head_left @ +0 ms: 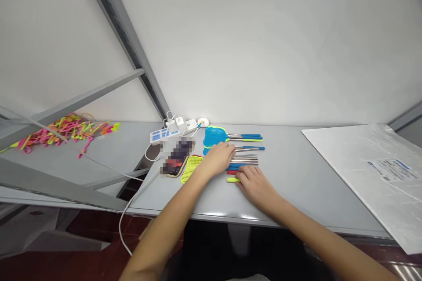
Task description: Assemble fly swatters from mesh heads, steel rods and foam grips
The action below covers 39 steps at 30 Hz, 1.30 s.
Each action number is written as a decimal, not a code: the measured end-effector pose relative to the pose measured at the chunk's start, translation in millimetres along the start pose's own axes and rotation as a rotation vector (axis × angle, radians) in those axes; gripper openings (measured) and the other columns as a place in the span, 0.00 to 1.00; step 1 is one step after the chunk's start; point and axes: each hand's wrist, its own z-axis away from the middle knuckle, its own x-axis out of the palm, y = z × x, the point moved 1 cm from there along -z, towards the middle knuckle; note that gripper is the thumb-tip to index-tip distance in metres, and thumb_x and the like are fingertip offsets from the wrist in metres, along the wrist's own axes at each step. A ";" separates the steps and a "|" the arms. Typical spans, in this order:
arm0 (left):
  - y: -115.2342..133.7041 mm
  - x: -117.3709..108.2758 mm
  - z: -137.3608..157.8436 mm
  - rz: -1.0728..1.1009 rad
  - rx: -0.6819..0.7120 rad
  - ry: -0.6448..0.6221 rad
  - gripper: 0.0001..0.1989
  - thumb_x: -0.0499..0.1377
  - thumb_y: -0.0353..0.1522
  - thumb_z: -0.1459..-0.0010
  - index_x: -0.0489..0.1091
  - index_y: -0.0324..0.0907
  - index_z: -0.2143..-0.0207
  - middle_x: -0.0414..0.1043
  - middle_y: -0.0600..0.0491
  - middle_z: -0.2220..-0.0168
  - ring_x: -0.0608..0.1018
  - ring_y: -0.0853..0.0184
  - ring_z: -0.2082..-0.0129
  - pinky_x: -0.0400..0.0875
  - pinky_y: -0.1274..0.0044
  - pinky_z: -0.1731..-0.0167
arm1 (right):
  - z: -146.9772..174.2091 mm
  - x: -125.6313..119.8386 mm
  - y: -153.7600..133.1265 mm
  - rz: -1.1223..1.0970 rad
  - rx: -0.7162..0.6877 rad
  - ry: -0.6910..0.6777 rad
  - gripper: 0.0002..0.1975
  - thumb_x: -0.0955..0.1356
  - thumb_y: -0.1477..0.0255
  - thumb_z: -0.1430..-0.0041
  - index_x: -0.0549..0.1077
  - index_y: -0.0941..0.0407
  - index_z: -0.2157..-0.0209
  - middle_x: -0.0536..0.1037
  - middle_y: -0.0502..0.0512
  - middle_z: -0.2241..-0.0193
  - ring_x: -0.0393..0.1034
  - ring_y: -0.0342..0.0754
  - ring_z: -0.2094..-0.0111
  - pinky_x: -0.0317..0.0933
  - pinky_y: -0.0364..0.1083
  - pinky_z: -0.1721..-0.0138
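Note:
Blue fly swatters point(216, 137) lie stacked on the desk, their thin metal shafts and blue and yellow-green handles point(252, 139) pointing right. My left hand point(217, 159) is closed, fingertips around a fly swatter's metal shaft; the palm hides part of the swatters below. Under that forearm shows a yellow-green swatter head point(191, 169) with a red one peeking out behind it. My right hand point(257, 185) has its fingers curled over a yellow-green handle point(232, 180), beside a red handle point(232, 172) and blue ones. Several bare metal shafts point(247, 160) lie between my hands.
A phone point(178, 158) lies left of the swatters, partly blurred. Behind it are a power strip point(163, 135) with plugs and white cables. Pink and yellow bands point(69, 131) are heaped on the left surface. A white wrapped package point(369, 171) covers the right side.

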 end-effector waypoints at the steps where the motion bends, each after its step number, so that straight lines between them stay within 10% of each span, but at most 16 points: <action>1: -0.2 6.2 -2.4 -0.021 0.004 0.013 0.15 0.45 0.34 0.31 0.69 0.40 0.61 0.71 0.47 0.61 0.70 0.59 0.57 0.62 0.69 0.58 | -1.7 2.5 -0.6 -0.003 0.009 0.010 0.09 0.60 0.72 0.32 0.71 0.56 0.59 0.73 0.61 0.56 0.64 0.56 0.56 0.57 0.53 0.58; 39: -11.8 34.9 1.5 -0.153 0.036 0.085 0.12 0.46 0.31 0.32 0.69 0.44 0.60 0.68 0.47 0.59 0.65 0.57 0.54 0.59 0.66 0.58 | 15.5 8.8 46.9 -0.251 0.391 0.054 0.37 0.71 0.52 0.48 0.58 0.52 0.42 0.57 0.65 0.38 0.53 0.62 0.38 0.52 0.61 0.42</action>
